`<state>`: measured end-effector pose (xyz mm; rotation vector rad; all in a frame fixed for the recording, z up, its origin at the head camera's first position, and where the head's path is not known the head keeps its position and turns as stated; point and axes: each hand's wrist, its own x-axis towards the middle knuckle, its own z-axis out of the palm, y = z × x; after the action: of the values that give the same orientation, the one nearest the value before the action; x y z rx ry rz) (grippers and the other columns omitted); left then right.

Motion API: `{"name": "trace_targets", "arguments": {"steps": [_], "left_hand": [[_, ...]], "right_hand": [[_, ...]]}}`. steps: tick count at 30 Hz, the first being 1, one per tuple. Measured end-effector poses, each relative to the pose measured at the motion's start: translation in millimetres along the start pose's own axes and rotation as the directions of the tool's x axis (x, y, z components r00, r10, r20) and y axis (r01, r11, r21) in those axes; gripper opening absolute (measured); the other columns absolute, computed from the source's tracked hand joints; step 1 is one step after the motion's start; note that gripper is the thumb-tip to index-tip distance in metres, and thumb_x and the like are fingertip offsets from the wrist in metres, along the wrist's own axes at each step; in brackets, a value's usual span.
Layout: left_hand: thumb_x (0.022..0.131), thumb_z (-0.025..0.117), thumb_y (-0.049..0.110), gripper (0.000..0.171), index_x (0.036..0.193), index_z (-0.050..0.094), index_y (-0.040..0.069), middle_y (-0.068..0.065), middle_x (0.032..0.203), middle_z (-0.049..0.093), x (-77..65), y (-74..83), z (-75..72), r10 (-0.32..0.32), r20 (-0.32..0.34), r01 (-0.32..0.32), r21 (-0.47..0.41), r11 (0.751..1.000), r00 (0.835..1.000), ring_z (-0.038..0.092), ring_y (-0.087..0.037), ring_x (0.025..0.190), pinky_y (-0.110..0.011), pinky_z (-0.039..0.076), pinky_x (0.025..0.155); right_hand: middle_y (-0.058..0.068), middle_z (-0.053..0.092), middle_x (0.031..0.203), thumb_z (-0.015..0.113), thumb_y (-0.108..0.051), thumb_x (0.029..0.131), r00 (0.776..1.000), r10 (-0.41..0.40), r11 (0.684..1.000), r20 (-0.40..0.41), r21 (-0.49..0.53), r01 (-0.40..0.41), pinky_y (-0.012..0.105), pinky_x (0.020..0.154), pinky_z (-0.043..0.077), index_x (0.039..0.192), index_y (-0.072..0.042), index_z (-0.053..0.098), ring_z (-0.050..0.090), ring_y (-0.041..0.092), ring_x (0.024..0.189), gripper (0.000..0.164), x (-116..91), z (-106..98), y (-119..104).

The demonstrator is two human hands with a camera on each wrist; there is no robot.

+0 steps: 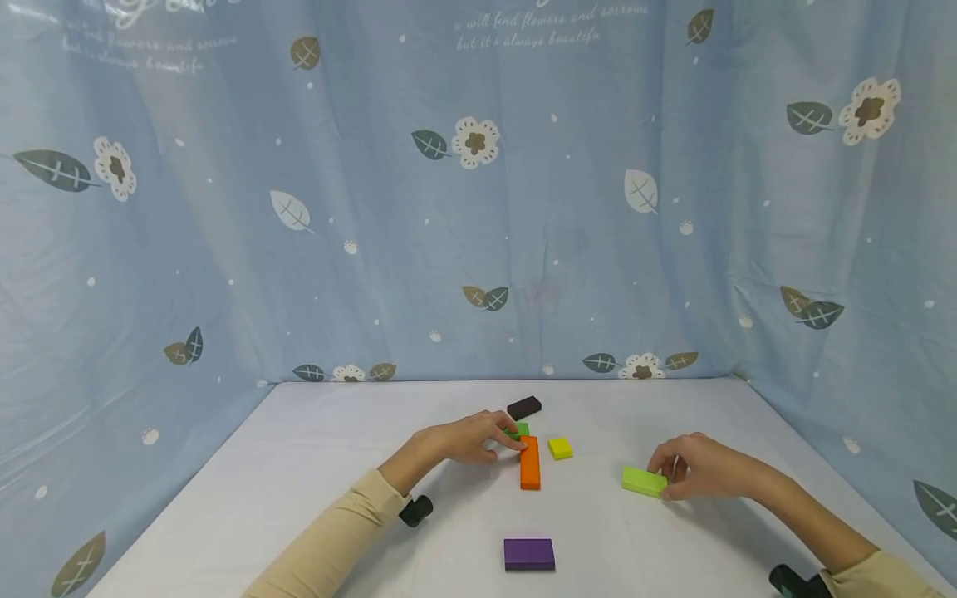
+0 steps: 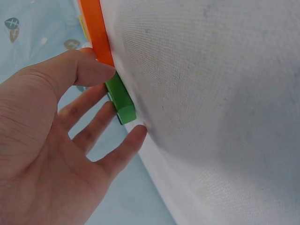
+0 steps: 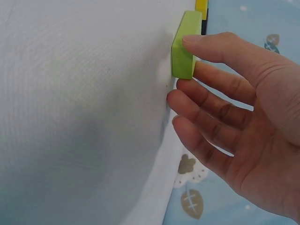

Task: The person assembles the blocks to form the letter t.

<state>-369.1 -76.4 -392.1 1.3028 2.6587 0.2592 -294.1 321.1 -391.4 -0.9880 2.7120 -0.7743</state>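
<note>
My left hand (image 1: 471, 436) reaches in from the left and holds a green block (image 2: 122, 98). Its thumb lies over the corner where the green block meets the end of an orange block (image 1: 530, 467). Other fingers go behind the green block, which the hand partly hides in the head view. Out to the right, my right hand (image 1: 706, 467) pinches one end of a lime-green block (image 1: 641, 481). In the right wrist view the thumb presses the face of the lime-green block (image 3: 183, 56), with the index finger behind it and the other fingers loosely bent.
A small yellow block (image 1: 560, 448) lies just right of the orange one. Behind the green block is a dark block (image 1: 524, 407). A purple block (image 1: 529, 554) lies nearest the front of the white table (image 1: 321, 440). Blue patterned curtains (image 1: 478, 208) enclose the back and sides.
</note>
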Motion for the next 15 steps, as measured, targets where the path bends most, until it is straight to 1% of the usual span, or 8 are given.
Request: {"name": "trace_targets", "arguments": {"steps": [6,15], "left_hand": [[0.094,0.063,0.007,0.041,0.131,0.065,0.025,-0.001,0.139,0.053,-1.0,1.1,0.1,0.001,-0.001,-0.001,-0.015,1.000,1.000,0.048,-0.017,0.123,-0.028,0.044,0.103],[0.092,0.067,0.009,0.043,0.130,0.064,0.028,0.000,0.139,0.052,-0.6,2.6,-0.2,-0.028,0.007,0.028,-0.011,1.000,1.000,0.048,-0.016,0.124,-0.028,0.044,0.104]], "right_hand": [[-0.009,0.068,0.085,0.080,-0.024,0.080,1.000,-0.016,1.000,-0.012,-0.009,0.016,0.020,0.063,0.051,0.100,-0.013,0.071,0.058,-0.003,0.073,0.025,0.8,2.4,2.0],[-0.007,0.069,0.087,0.079,-0.023,0.080,0.999,-0.027,1.000,-0.021,-0.013,0.027,0.020,0.063,0.051,0.101,-0.011,0.070,0.058,-0.004,0.074,0.026,0.0,3.4,1.0]]}}
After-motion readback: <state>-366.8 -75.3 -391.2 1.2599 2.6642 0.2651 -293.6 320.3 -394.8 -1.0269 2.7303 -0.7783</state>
